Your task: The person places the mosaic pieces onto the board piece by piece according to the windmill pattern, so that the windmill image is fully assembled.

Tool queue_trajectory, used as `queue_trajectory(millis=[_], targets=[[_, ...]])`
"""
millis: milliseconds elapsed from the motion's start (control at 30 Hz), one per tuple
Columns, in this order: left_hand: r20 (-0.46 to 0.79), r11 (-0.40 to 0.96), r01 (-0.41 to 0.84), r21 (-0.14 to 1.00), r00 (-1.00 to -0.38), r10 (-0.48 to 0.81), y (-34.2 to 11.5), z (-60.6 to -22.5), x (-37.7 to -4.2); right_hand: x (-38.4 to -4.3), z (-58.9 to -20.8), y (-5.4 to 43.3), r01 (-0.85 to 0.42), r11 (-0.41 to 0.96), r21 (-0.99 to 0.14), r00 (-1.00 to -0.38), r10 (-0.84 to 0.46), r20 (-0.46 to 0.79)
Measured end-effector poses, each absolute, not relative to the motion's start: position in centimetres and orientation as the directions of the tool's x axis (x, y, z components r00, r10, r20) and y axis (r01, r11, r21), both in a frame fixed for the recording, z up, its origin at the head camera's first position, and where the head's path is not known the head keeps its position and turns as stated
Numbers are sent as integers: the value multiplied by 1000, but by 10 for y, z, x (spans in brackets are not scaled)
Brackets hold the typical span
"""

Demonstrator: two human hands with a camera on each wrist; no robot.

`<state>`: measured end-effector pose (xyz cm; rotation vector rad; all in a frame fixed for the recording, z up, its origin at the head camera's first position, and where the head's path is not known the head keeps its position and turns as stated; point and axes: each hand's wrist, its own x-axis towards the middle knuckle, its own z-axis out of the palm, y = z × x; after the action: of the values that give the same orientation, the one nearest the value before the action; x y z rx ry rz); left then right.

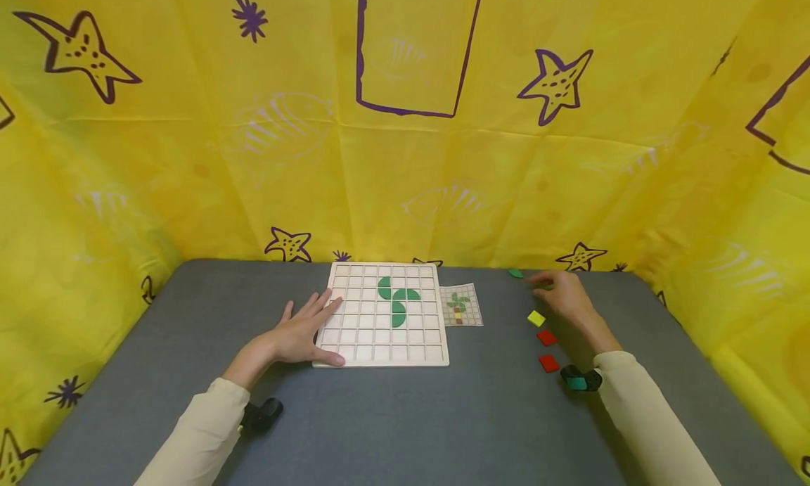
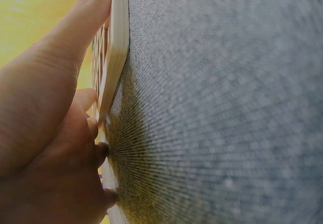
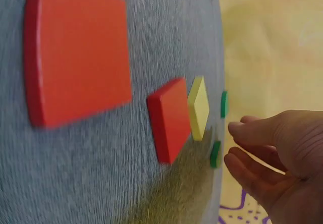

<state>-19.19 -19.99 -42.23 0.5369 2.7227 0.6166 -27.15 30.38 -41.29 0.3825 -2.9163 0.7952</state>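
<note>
My left hand (image 1: 297, 335) rests with spread fingers at the left side of a white gridded board (image 1: 361, 354), thumb on its near left corner. In the left wrist view the fingers lie along the board's edge (image 2: 117, 47). Several green quarter-circle pieces (image 1: 399, 314) sit in the board's cells. My right hand (image 1: 565, 296) hovers at the table's far right, thumb and fingers apart with nothing between them. Just beyond its fingertips in the right wrist view are two small green pieces (image 3: 216, 154), one closer to the hand than the other green piece (image 3: 224, 104).
A printed pattern card (image 1: 468, 310) lies against the board's right side. Between card and right arm are a yellow square tile (image 1: 536, 318), a red tile (image 1: 547, 338) and a nearer red tile (image 1: 549, 363). A yellow curtain (image 1: 405, 155) hangs behind the grey table (image 1: 405, 423).
</note>
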Motion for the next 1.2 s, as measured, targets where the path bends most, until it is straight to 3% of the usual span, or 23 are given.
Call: queue_trajectory(millis=[367,1200], targets=[[-204,840,290,459,-886,417,-199,-420,-193,-278,-419,318,-234,869,-436,-972,-204,114],[-172,829,305,468,-889,424,-202,-423,-189,-273,-405,317,-252,847,-468,-968,-222,119]])
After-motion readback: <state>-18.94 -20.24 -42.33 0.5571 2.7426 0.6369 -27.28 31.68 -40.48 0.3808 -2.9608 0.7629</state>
